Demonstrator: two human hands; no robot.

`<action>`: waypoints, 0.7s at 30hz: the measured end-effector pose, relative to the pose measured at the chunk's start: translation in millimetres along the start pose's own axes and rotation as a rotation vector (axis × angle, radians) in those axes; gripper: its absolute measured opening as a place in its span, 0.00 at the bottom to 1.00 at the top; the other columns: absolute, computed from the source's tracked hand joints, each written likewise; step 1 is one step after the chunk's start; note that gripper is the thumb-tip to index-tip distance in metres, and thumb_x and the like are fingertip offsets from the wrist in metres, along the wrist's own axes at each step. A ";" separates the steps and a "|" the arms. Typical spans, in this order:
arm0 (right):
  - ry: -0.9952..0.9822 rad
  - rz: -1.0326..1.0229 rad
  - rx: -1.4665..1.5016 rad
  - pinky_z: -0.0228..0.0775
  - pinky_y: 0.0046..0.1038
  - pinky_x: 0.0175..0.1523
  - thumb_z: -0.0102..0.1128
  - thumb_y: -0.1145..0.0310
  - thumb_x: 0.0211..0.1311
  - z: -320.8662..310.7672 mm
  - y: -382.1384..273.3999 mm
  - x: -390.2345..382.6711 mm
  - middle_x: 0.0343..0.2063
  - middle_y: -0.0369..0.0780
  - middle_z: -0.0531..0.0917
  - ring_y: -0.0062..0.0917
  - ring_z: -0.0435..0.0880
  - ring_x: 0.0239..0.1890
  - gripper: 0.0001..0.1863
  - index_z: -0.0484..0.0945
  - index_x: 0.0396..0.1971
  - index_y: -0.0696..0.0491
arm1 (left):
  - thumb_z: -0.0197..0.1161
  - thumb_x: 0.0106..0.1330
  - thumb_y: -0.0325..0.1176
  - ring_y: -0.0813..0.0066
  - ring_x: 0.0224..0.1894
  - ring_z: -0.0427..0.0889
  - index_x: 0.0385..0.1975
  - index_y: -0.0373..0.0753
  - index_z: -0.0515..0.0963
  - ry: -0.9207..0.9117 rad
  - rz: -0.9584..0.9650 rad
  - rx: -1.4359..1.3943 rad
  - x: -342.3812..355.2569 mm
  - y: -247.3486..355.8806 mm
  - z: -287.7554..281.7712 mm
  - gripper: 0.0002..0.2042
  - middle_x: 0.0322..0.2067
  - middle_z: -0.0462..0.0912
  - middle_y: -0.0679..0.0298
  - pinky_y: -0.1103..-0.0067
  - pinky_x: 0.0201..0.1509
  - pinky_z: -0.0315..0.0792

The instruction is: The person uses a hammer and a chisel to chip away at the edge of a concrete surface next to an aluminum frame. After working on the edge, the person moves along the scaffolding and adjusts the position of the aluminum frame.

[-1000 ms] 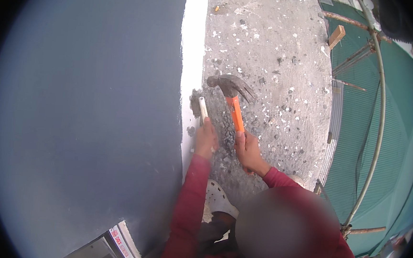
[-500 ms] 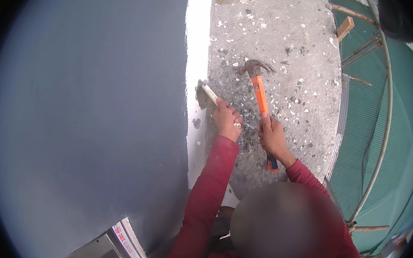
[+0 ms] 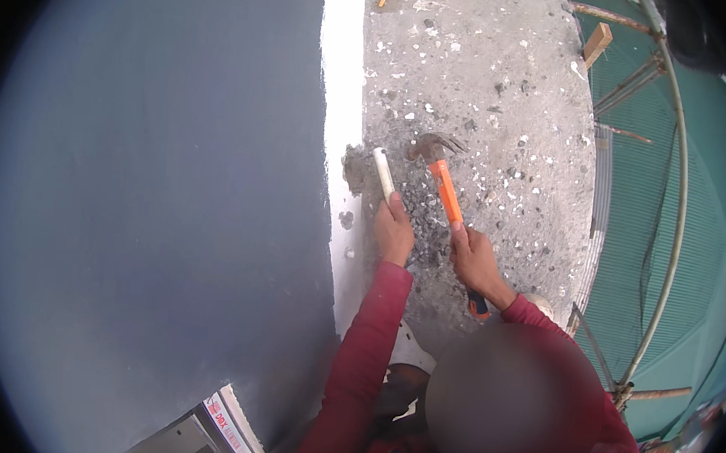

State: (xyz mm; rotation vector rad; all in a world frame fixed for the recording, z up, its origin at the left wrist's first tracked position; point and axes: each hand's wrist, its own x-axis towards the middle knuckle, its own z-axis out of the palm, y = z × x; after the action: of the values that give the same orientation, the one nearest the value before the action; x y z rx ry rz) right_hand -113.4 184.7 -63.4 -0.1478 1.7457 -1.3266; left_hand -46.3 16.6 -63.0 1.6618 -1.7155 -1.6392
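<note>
My left hand (image 3: 394, 233) grips a white rod-like tool (image 3: 383, 169), its rounded end just right of a chipped dark patch (image 3: 353, 168) in a white painted strip (image 3: 341, 65) along a dark grey wall (image 3: 165, 171). To its right, my right hand (image 3: 473, 259) is closed around the handle of an orange-and-black claw hammer (image 3: 448, 190), whose dark metal head sits beside and slightly above the rod's end. Grey crumbled debris (image 3: 426, 210) lies around and between my hands.
Speckled concrete floor (image 3: 475, 66) runs to an edge on the right, with scaffold tubing (image 3: 676, 206), a timber offcut (image 3: 596, 45) and green mesh (image 3: 635, 245) beyond. My white shoe (image 3: 412, 348) shows below my hands. A grey metal frame (image 3: 180, 441) is at lower left.
Compared with a second ago, both hands and tools are farther right. Since half a second ago, the rod has swung more upright and the hammer head has come down, nearer the rod.
</note>
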 end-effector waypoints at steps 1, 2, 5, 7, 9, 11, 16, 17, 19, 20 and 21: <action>-0.001 -0.008 -0.023 0.67 0.39 0.27 0.41 0.45 0.80 -1.2 1.8 -2.4 0.15 0.42 0.75 0.30 0.75 0.18 0.33 0.75 0.26 0.62 | 0.45 0.80 0.52 0.67 0.21 0.75 0.36 0.33 0.76 0.022 0.206 0.250 -9.5 -11.1 1.7 0.25 0.21 0.75 0.59 0.69 0.26 0.69; 0.013 -0.029 -0.040 0.67 0.40 0.28 0.41 0.45 0.80 -2.9 3.3 -3.8 0.15 0.43 0.75 0.30 0.75 0.18 0.34 0.75 0.26 0.62 | 0.44 0.80 0.53 0.66 0.22 0.76 0.34 0.31 0.77 0.024 0.342 0.522 -13.6 -20.2 3.2 0.27 0.21 0.76 0.57 0.68 0.28 0.69; 0.016 -0.010 -0.039 0.68 0.39 0.28 0.42 0.44 0.80 -6.4 7.5 -7.9 0.15 0.43 0.75 0.31 0.75 0.19 0.34 0.75 0.27 0.62 | 0.43 0.80 0.53 0.59 0.26 0.79 0.33 0.26 0.78 0.121 0.411 0.459 -12.0 -37.1 -7.7 0.31 0.23 0.79 0.52 0.64 0.35 0.70; 0.019 -0.012 -0.032 0.67 0.39 0.29 0.42 0.45 0.80 -6.9 7.5 -7.1 0.15 0.43 0.75 0.31 0.75 0.19 0.34 0.75 0.27 0.63 | 0.42 0.80 0.54 0.63 0.23 0.77 0.32 0.28 0.77 0.151 0.427 0.502 4.7 -34.4 -18.8 0.31 0.20 0.76 0.55 0.66 0.30 0.69; 0.038 -0.009 -0.037 0.67 0.39 0.29 0.42 0.45 0.80 -6.3 4.6 -4.7 0.15 0.43 0.74 0.31 0.74 0.19 0.33 0.75 0.27 0.63 | 0.40 0.81 0.54 0.59 0.24 0.78 0.32 0.29 0.77 0.128 0.329 0.503 23.2 -25.7 -26.1 0.31 0.21 0.77 0.54 0.65 0.31 0.69; 0.019 -0.014 -0.004 0.66 0.39 0.28 0.41 0.46 0.80 -6.0 -0.1 -4.5 0.15 0.43 0.74 0.29 0.74 0.19 0.33 0.75 0.28 0.63 | 0.37 0.81 0.53 0.47 0.31 0.80 0.32 0.30 0.78 0.057 0.105 0.460 34.0 -17.4 -30.3 0.31 0.25 0.80 0.49 0.59 0.38 0.70; 0.022 -0.177 -0.003 0.65 0.34 0.26 0.41 0.48 0.81 -5.1 -14.1 -18.6 0.15 0.40 0.74 0.24 0.74 0.18 0.29 0.75 0.31 0.61 | 0.36 0.81 0.56 0.59 0.24 0.78 0.26 0.33 0.74 0.051 0.030 0.347 29.9 -8.1 -31.1 0.32 0.19 0.75 0.57 0.63 0.31 0.69; 0.019 -0.218 0.011 0.66 0.31 0.26 0.40 0.48 0.81 -2.6 -17.1 -20.6 0.15 0.38 0.74 0.22 0.74 0.18 0.30 0.74 0.30 0.60 | 0.36 0.81 0.56 0.63 0.23 0.77 0.25 0.34 0.73 0.043 0.000 0.304 27.4 -7.6 -31.6 0.32 0.19 0.74 0.59 0.65 0.29 0.69; 0.012 -0.327 0.033 0.66 0.31 0.26 0.41 0.49 0.81 7.2 -24.1 -18.2 0.15 0.39 0.74 0.24 0.75 0.18 0.28 0.74 0.32 0.60 | 0.39 0.79 0.60 0.75 0.14 0.66 0.26 0.39 0.69 0.004 -0.011 0.152 24.0 -6.5 -32.7 0.30 0.16 0.67 0.68 0.74 0.17 0.59; 0.011 -0.393 0.042 0.67 0.35 0.27 0.43 0.51 0.80 14.2 -28.3 -12.4 0.16 0.43 0.75 0.28 0.76 0.18 0.26 0.75 0.36 0.61 | 0.40 0.79 0.62 0.82 0.10 0.61 0.26 0.42 0.66 -0.021 0.017 0.074 23.1 -5.8 -33.0 0.29 0.14 0.64 0.72 0.79 0.11 0.54; -0.007 -0.403 0.026 0.67 0.39 0.29 0.46 0.52 0.79 20.9 -32.5 -5.5 0.16 0.47 0.76 0.33 0.76 0.18 0.25 0.75 0.40 0.63 | 0.39 0.79 0.62 0.82 0.10 0.61 0.26 0.42 0.66 -0.024 -0.010 0.069 23.2 -4.6 -33.2 0.29 0.14 0.63 0.72 0.79 0.11 0.54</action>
State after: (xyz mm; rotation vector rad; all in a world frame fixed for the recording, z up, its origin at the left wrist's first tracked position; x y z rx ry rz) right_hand -108.5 159.6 -33.9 -0.5102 1.7502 -1.6302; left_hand -25.3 -18.1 -67.0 1.6904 -1.7979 -1.6283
